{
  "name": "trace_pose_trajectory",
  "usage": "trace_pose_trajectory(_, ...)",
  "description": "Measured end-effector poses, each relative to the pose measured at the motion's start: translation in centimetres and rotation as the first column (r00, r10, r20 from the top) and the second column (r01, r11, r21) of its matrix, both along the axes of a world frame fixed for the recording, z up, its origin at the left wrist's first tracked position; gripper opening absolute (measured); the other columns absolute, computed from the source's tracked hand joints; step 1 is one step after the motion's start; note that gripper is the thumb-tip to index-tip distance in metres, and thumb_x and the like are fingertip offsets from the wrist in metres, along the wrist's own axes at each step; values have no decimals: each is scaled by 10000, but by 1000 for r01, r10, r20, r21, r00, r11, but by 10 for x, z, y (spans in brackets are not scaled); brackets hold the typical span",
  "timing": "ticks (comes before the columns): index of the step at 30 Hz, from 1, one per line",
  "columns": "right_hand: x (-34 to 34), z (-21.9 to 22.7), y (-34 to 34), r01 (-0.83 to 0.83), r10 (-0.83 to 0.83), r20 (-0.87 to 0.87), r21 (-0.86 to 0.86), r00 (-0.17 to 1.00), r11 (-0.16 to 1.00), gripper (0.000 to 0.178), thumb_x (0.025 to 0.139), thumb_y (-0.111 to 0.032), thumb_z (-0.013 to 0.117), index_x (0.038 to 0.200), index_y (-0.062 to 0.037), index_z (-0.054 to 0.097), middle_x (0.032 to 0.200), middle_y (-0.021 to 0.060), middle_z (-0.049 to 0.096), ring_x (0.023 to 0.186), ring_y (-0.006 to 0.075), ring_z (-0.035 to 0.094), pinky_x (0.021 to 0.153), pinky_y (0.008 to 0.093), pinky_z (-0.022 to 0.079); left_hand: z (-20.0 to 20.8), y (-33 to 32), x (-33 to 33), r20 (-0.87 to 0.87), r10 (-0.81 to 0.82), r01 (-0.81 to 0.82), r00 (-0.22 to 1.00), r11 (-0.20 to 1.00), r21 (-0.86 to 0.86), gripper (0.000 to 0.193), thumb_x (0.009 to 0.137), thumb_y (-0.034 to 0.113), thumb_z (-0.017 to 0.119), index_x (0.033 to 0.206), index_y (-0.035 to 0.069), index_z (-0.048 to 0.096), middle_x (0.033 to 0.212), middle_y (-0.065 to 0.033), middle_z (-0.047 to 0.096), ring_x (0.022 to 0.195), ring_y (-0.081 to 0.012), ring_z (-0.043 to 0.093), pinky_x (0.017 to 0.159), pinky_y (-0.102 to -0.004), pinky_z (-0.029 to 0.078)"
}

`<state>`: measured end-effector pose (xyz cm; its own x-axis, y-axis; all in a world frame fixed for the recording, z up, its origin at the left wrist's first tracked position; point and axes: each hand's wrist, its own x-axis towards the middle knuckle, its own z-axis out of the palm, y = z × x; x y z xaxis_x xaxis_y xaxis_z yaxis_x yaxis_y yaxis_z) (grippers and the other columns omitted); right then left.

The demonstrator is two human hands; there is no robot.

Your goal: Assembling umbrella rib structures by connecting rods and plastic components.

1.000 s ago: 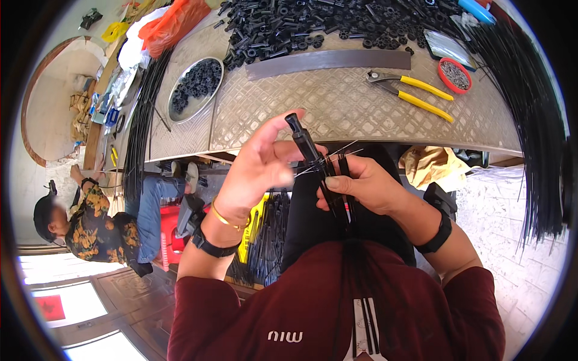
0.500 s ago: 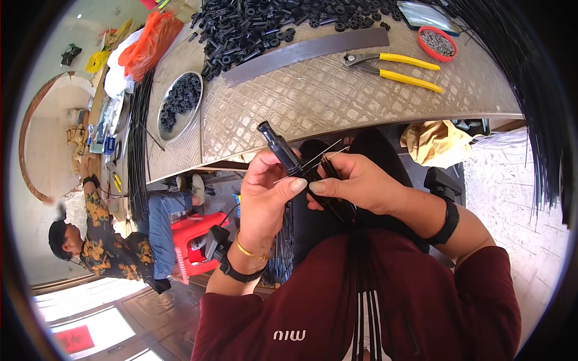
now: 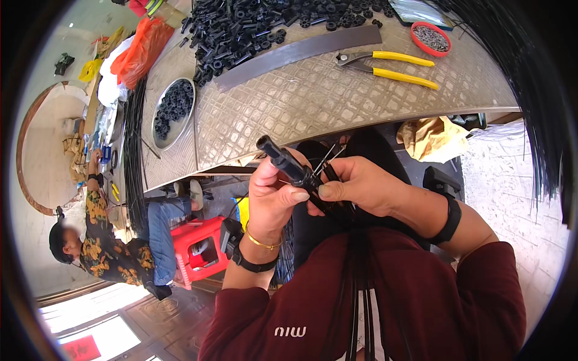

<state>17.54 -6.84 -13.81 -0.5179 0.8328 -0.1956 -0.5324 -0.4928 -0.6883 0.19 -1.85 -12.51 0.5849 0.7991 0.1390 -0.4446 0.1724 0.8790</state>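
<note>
My left hand (image 3: pixel 274 186) is closed round a black stepped plastic tube (image 3: pixel 283 159) that looks like an umbrella runner, its open end tilted up to the left. Thin black rods (image 3: pixel 355 265) run from its lower end over my lap and shirt. Against that lower end my right hand (image 3: pixel 361 186) pinches several rods between thumb and fingers. Both thumbs nearly meet there. A few thin metal rods (image 3: pixel 328 157) cross between the hands and stick out beyond them. Exactly where the rods join the tube is hidden by my fingers.
On the patterned table lie yellow-handled pliers (image 3: pixel 403 55), a flat metal strip (image 3: pixel 301 53), a heap of black plastic parts (image 3: pixel 241 30), a bowl (image 3: pixel 193 111) of black rings and a red dish (image 3: pixel 413 37) of small metal pieces. Another person (image 3: pixel 108 253) sits at left near a red stool (image 3: pixel 180 246).
The tube and my left hand have shifted slightly down and right. The crossing metal rods now stand steeper. My right hand stays at the rods, and the view has moved slightly.
</note>
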Motion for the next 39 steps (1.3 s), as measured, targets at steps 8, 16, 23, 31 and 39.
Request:
trace_pose_trajectory(8,-1,2,-2,-26,30,-84,50,996,998,196,863,-133,648,1006,-8,599,863,73,651,774,136,612,734,256,480,-28,20,2,104,-135,104,985,959,262,342,683,225,797,897,38,608,993,-106,574,931,-242,558,789,-338,454)
trace_pose_trajectory(16,1,2,-1,42,-37,-37,157,999,987,269,910,-139,585,1141,-1,568,910,59,644,831,126,608,757,252,481,-2,9,5,-31,-34,29,999,989,-148,612,623,216,837,1132,64,532,1313,-129,437,1162,-263,478,929,-397,413)
trace_pose_trajectory(23,-18,8,-2,252,-289,112,266,951,930,354,921,-139,567,1252,-24,522,798,1,575,723,56,521,658,221,441,51,-12,-2,-552,412,-186,725,888,420,270,779,-13,703,1029,-32,603,775,-80,658,632,-127,635,598,-246,522)
trace_pose_trajectory(31,-31,7,-11,361,-480,243,406,843,839,312,909,-203,597,1155,-14,558,801,-12,570,757,46,536,688,228,462,57,-10,5,-608,354,-169,711,925,340,146,791,2,702,887,-43,602,705,-73,655,607,-93,628,509,-218,510)
trace_pose_trajectory(39,-14,-1,-6,324,-361,200,197,911,925,196,903,-218,611,933,-24,619,763,-40,551,689,28,464,605,212,397,46,0,10,-522,344,-166,781,919,357,131,774,4,720,842,-1,608,710,-22,639,617,-50,587,530,-199,484)
